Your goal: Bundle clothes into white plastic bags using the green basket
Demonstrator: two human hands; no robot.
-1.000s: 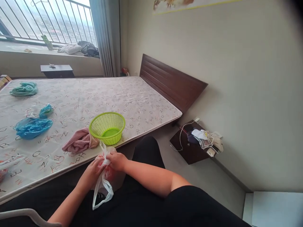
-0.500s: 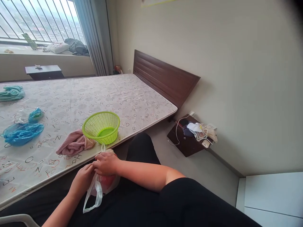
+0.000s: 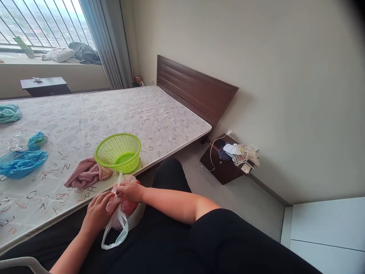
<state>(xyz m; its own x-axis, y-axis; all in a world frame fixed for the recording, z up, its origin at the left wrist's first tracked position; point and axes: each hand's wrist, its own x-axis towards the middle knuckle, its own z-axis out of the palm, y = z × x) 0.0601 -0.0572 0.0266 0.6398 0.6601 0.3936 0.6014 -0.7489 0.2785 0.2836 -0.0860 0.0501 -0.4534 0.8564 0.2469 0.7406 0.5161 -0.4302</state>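
A thin white plastic bag (image 3: 122, 224) with something red inside rests on my lap, its loop handle hanging toward me. My left hand (image 3: 98, 209) grips the bag's upper part with curled fingers. Close beside it, my right hand (image 3: 131, 191) pinches the bag's plastic from the other side. What the red contents are cannot be made out through the film. Just beyond my hands, a green plastic basket (image 3: 132, 163) stands on the mattress edge. A pink towel (image 3: 85, 174) lies crumpled against its left side.
The mattress (image 3: 159, 125) also carries a blue plastic bag (image 3: 24, 161) and a teal cloth (image 3: 10, 113). To the right, a dark bedside table (image 3: 212, 161) holds cloths and a white cable. A white cabinet (image 3: 327, 220) stands at lower right.
My hands have moved slightly apart at the bag's top, showing more of its red contents. The view has shifted a little, so the surroundings appear further left.
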